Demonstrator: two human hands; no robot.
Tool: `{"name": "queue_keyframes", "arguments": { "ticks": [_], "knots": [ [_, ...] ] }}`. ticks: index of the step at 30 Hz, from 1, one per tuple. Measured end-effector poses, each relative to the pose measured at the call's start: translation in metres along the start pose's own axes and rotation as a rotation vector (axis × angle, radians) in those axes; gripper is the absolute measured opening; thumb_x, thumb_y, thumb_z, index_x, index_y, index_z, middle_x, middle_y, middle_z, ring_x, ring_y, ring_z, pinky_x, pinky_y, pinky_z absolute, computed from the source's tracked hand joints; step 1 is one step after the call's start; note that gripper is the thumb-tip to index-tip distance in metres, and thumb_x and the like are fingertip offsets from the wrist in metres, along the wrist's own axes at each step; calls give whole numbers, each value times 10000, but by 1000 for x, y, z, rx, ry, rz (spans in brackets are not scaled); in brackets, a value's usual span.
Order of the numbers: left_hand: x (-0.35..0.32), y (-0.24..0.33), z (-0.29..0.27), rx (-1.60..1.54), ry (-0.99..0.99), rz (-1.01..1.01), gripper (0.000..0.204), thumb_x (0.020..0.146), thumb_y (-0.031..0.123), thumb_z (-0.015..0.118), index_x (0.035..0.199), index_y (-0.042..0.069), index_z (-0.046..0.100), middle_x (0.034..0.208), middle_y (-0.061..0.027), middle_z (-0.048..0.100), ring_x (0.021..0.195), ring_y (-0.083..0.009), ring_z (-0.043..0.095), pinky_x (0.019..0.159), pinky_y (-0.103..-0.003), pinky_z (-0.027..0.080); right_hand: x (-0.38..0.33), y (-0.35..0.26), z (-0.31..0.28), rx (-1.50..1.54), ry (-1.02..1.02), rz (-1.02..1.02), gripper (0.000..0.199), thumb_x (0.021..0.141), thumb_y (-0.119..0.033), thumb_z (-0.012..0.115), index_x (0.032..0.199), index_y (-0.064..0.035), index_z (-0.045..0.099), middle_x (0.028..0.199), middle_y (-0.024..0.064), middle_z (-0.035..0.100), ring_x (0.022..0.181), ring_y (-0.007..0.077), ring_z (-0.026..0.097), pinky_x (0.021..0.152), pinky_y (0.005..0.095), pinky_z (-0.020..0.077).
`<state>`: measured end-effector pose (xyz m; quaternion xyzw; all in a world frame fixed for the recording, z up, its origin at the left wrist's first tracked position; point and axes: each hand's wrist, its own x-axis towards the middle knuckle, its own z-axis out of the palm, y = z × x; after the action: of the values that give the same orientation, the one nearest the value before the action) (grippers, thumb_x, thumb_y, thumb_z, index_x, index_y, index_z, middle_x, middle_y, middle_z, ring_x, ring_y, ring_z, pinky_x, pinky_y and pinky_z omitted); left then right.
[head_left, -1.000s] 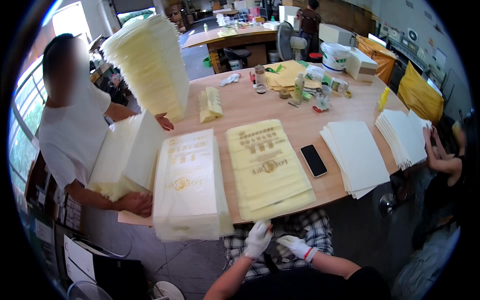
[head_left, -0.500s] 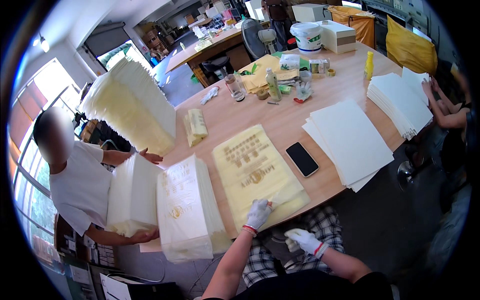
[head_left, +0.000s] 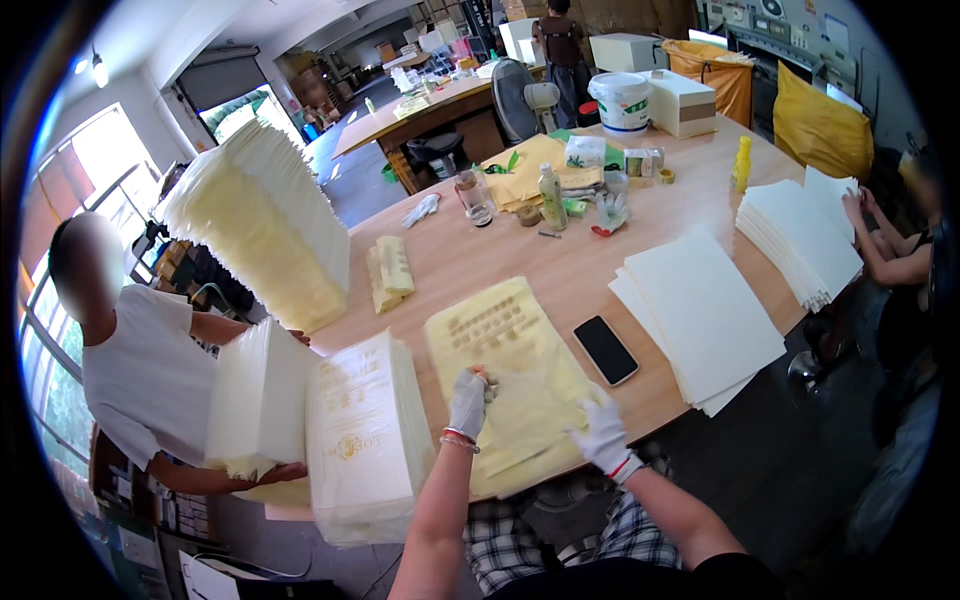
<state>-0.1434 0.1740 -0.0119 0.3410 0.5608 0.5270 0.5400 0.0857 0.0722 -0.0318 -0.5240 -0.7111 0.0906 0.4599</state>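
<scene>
A yellowish, translucent printed plastic bag (head_left: pixel 535 360) lies in a flat layer of such bags in front of me. My left hand (head_left: pixel 468 402), in a white glove with bare fingertips, is closed on the top bag's film near its left side. The film looks wrinkled and partly raised between my hands. My right hand (head_left: pixel 604 434), also white-gloved, is at the right edge of the bag, its thumb and fingers apart. Left of the bags stands a thick stack of wrapped printed packs (head_left: pixel 362 430).
A black phone (head_left: pixel 605 350) and white sheets (head_left: pixel 705 315) lie to the right. At the left, a co-worker holds a white stack (head_left: pixel 258 395) beside a tall leaning pile (head_left: pixel 265 225). Further back are a bottle (head_left: pixel 552 198), a glass jar (head_left: pixel 474 198) and a bucket (head_left: pixel 620 102).
My left hand has moved up and left with the bag's film. My right hand has risen from my lap to the bag's right edge. The view has shifted slightly.
</scene>
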Motion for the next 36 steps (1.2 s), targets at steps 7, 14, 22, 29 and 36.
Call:
{"name": "queue_keyframes", "arguments": {
  "ticks": [7,14,22,29,36],
  "knots": [
    [-79,80,44,479,-228,197,337,855,101,502,1177,12,455,902,-63,666,619,-68,507,557,-221,430,43,-28,89,-104,-373,118,241,755,-195,600,959,-75,557,967,163,569,888,327,551,790,396,451],
    [-115,60,24,839,-221,475,413,790,93,580,1177,18,456,815,-126,631,772,-259,616,638,-370,480,-24,-29,31,287,-680,-15,312,830,-341,541,980,-71,591,915,129,617,928,285,592,794,358,465],
    [-186,49,11,836,266,993,349,698,-35,624,1030,23,533,954,-152,592,873,-321,580,764,-364,472,-10,116,-153,-777,-389,203,800,683,-368,675,1328,-52,321,1332,185,360,1219,343,351,980,447,324],
    [-242,10,55,733,-418,681,151,789,49,588,940,53,599,887,-124,611,817,-260,608,714,-329,483,22,170,-190,-252,-325,394,627,699,-491,645,1142,-58,546,982,172,618,867,332,592,800,401,464],
    [-206,-82,130,-454,-742,-595,325,937,218,319,1179,32,429,1198,-110,502,1079,-280,504,944,-375,392,-5,72,-183,-504,-285,-120,264,835,-326,482,911,-134,646,832,150,639,748,303,610,616,438,463]
  ]
}}
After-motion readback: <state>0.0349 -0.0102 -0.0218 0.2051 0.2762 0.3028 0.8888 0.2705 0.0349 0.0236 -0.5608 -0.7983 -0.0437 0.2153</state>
